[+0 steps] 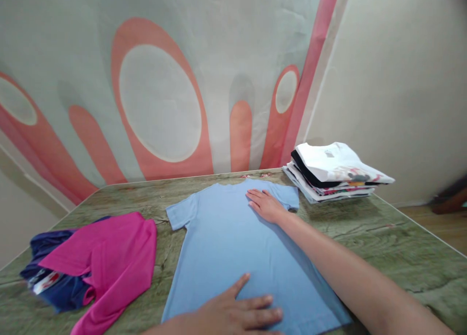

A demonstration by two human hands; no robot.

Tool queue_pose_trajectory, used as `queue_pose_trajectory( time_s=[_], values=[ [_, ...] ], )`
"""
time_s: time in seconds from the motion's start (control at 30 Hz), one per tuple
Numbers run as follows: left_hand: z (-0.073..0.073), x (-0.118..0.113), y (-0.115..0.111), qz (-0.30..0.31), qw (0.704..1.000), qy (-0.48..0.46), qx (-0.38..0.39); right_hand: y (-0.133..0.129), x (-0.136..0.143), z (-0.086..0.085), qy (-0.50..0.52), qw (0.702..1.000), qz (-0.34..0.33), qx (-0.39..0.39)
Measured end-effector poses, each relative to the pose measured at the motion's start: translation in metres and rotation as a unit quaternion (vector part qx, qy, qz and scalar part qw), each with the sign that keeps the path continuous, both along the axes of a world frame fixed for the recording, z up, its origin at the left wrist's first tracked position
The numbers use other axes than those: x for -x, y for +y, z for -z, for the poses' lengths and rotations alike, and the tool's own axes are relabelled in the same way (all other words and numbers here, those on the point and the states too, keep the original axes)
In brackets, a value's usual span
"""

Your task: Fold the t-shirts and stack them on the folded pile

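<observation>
A light blue T-shirt lies spread flat on the table, its neck toward the far edge and its hem toward me. Near its upper right, by the shoulder, my right hand rests flat with the fingers stretched out. My left hand is over the lower part of the shirt, fingers spread and palm down. Neither hand grips the cloth. The right sleeve shows partly beyond my right hand, and my right forearm covers some of the shirt's right side.
On the left lies a loose heap with a bright pink long-sleeved garment over dark blue clothing. A stack of folded clothes, white on top, stands at the table's back right. The wood-patterned table meets a patterned wall behind.
</observation>
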State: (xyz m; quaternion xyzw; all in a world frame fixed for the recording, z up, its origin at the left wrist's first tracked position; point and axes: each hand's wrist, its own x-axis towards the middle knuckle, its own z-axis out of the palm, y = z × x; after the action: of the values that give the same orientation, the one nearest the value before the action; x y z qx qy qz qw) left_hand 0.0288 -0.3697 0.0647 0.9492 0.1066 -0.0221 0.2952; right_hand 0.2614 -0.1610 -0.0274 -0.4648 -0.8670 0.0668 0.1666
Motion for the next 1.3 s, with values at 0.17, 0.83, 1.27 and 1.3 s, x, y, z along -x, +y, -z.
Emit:
queue_pose_trajectory(
  time_s=[0.17,0.83,1.27,1.3],
  values=[
    [0.011,-0.011,0.052,-0.169,0.979,-0.027,-0.108,0.002,0.0,-0.001,0.007,1.0,0.004,0.002],
    [0.066,-0.05,0.231,-0.263,0.94,0.07,-0.208,-0.16,-0.078,-0.065,-0.029,0.957,-0.25,0.143],
    [0.07,-0.068,0.228,-0.267,0.942,0.061,-0.193,-0.201,0.01,-0.048,0.101,0.869,-0.443,0.193],
    [0.069,-0.067,0.23,-0.268,0.942,0.063,-0.191,-0.203,0.013,-0.046,0.107,0.854,-0.469,0.198]
  ],
)
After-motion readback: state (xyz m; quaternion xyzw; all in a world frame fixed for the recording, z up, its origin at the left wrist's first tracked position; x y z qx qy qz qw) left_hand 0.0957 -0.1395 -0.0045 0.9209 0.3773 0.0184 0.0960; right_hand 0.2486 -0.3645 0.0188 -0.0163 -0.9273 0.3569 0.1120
